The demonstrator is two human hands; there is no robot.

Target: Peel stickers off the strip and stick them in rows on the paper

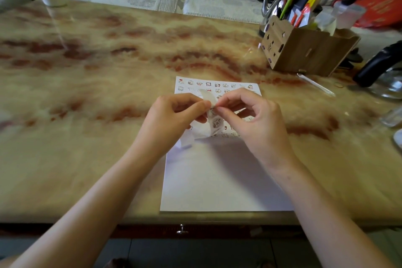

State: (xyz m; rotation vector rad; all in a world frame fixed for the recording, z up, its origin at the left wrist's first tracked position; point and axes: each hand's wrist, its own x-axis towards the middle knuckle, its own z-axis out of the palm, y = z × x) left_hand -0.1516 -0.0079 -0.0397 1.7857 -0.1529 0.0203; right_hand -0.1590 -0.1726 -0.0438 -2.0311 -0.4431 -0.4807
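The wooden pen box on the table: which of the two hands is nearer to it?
Right. The right hand pinches the sticker strip, nearer the camera and left of the wooden pen box; the left hand holds the same strip, even farther left.

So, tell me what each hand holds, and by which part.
Left hand pinches the sticker strip at its upper bend; right hand pinches the strip's edge there, perhaps a sticker corner.

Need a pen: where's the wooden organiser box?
Head view: the wooden organiser box stands on the table, far right, beyond the paper.
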